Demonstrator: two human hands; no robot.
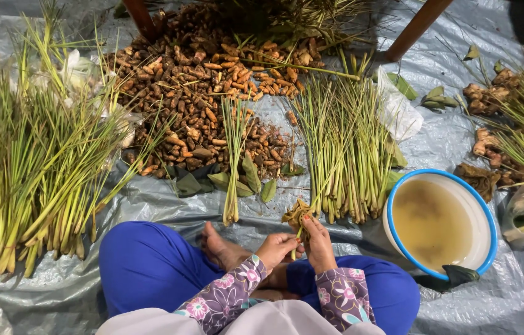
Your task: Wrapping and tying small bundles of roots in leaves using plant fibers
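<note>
I sit cross-legged in blue trousers on a grey plastic sheet (460, 142). My left hand (276, 248) and my right hand (319, 245) meet over my lap, both closed on a small bundle of brownish roots and leaves (297, 216) with a thin green stalk running down between them. A narrow bunch of lemongrass (235, 161) lies just beyond my bare foot. A wider row of lemongrass stalks (349, 155) lies right in front of my right hand.
A large heap of lemongrass (32, 167) fills the left. A pile of turmeric roots (206, 87) lies ahead. A white bowl with a blue rim (482, 208) holds murky water at right. More roots and stalks (510, 124) sit far right. Wooden legs (417, 28) stand behind.
</note>
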